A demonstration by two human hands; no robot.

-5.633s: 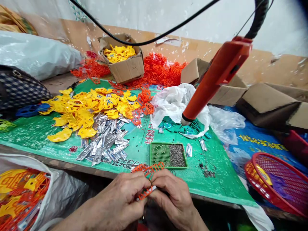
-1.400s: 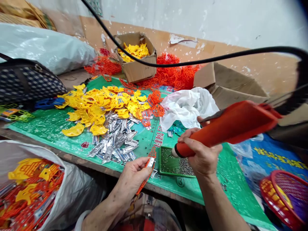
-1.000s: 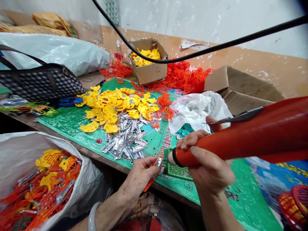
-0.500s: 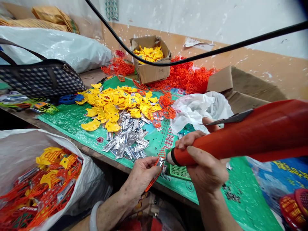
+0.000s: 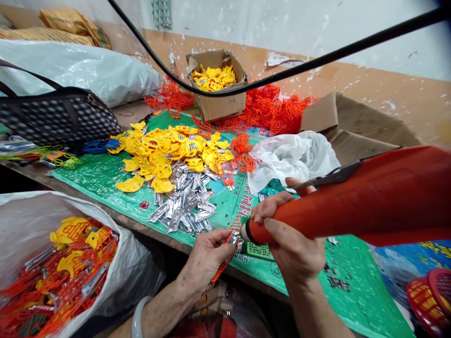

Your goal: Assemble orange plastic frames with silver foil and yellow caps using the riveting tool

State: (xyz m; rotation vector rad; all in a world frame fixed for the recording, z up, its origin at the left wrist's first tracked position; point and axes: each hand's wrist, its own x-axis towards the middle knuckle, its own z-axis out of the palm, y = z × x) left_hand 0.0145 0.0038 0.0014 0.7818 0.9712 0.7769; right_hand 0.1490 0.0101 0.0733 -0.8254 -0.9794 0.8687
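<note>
My left hand [image 5: 206, 256] pinches an orange plastic frame [image 5: 225, 263] with a silver metal plate [image 5: 234, 238] lying on it, just above the table's front edge. My right hand [image 5: 298, 249] is wrapped round a thick red power screwdriver [image 5: 352, 197] with a black ring near its nose. The tool lies almost level, its pale nose meeting the plate end of the frame. The bit and any screw under it are hidden. Beneath the nose sits a small green perforated tray [image 5: 259, 250]. Beyond my left hand lie a heap of silver plates [image 5: 190, 202] and yellow plastic pieces [image 5: 162, 145].
A white sack [image 5: 130, 263] of orange and yellow assemblies stands at the left. Behind are a cardboard box [image 5: 221, 107] of yellow pieces, orange frames [image 5: 278, 112] and a white plastic bag [image 5: 296, 157]. Small dark bits [image 5: 338, 284] lie at right. A black cable [image 5: 282, 77] hangs across.
The screwdriver has come slightly left and down, its nose nearer the metal plate. My left hand keeps its grip on the frame. The whole view has shifted a little.
</note>
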